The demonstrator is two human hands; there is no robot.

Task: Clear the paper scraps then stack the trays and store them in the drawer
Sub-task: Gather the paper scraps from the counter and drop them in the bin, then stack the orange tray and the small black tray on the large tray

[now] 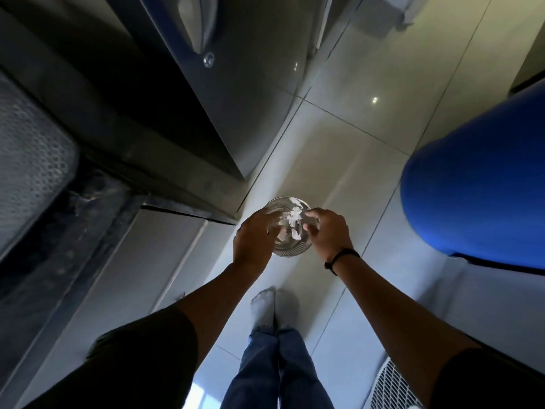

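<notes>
A: The left hand covers the near-left rim of the round clear glass tray.

B: And the white paper scraps inside blur together; their count can't be told.

A: The big blue rounded barrel is cut off at the right edge.

B: The white slatted grille runs off the bottom.

Your view is dim and bluish, glare spots on the glossy floor tiles, soft focus throughout, wide-angle stretching at your edges.
</notes>
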